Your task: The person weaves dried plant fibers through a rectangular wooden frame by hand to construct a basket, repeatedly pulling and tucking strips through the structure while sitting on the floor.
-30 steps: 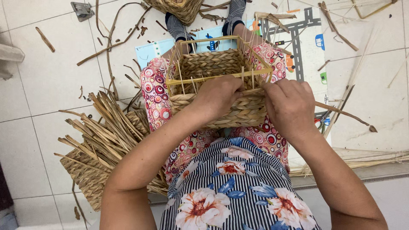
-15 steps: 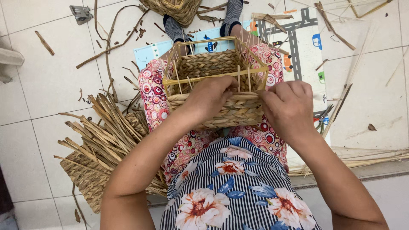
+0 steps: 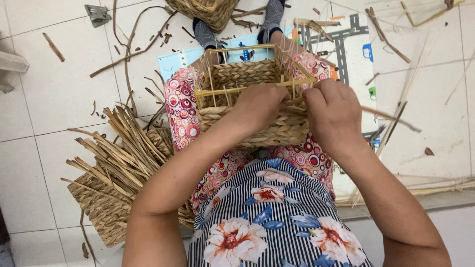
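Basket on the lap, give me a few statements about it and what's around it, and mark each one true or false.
1. Both hands, left hand and right hand, are on the basket. True.
2. The basket rests on the floor. False: it sits on the person's lap.
3. A pile of straw lies to the person's left. True.
4. The basket's frame is blue. False: it is yellow.
5. The floor is carpeted. False: it is white tile.
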